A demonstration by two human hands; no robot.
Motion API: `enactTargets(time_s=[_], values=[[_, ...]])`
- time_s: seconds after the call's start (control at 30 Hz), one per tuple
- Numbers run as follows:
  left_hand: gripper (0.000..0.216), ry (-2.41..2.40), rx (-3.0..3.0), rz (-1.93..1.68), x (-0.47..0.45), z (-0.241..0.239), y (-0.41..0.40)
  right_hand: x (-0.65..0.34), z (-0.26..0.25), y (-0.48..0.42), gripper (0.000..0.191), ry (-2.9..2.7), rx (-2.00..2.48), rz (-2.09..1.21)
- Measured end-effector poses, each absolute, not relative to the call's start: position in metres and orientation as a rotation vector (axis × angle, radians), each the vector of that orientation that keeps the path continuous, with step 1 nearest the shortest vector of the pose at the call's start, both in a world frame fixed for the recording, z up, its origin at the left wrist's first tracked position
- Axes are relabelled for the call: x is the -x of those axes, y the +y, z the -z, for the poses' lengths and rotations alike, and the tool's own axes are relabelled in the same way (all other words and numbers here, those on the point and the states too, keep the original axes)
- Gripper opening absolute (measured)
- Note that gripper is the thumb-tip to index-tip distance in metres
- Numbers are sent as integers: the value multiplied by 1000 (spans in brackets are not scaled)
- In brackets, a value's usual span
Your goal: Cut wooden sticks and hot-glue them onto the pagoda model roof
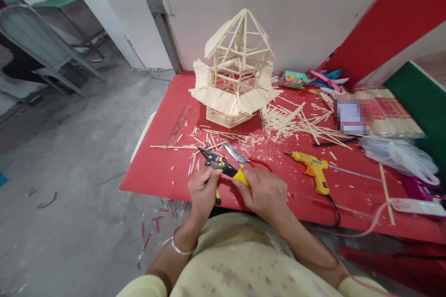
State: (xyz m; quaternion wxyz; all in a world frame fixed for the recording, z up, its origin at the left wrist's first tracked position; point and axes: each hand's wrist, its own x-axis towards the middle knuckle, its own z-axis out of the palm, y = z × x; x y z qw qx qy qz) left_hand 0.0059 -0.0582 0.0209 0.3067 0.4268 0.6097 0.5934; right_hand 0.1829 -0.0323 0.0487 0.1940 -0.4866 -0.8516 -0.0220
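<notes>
My right hand [266,190] is wrapped round the yellow handle of a cutter-like tool [240,177], whose black front part points left. At that front end my left hand [204,190] is closed in a pinch; what lies between its fingertips is too small to make out. Just beyond the fingers lie pliers [205,153] with dark jaws and a yellow-and-black handle, partly hidden by the tool. Scissors [235,152] with red handles rest beside them, blades pointing away. Behind stands a tiered house model [240,97] built of thin wooden sticks, with an open-framed roof.
Loose wooden sticks [285,118] and shavings litter the red table [153,171]. A clear ruler [178,126] lies left. To the right are a yellow glue gun [310,167] with its cord, a plastic bag [397,155] and stick packs [393,113]. A chair [49,41] stands far left.
</notes>
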Motion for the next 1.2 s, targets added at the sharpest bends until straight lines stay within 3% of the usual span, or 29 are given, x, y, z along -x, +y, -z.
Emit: enactTargets(time_s=[0.23,0.5,0.87,1.2], values=[[18,1540,-1090,-1580,-6,-19,-52,-186,-43,-31,41,-2352,1428,-170],[37,1257,-721,-1560,-9,-11,-46,-197,-53,-16,43,-2212,1581,-425],[29,1113,-555,-1532,-15,-30,-40,-192,-44,-21,36,-2323,1307,-356],[32,1152,-775,-1478,-7,-22,-48,-195,-43,-21,41,-2352,1285,-196]])
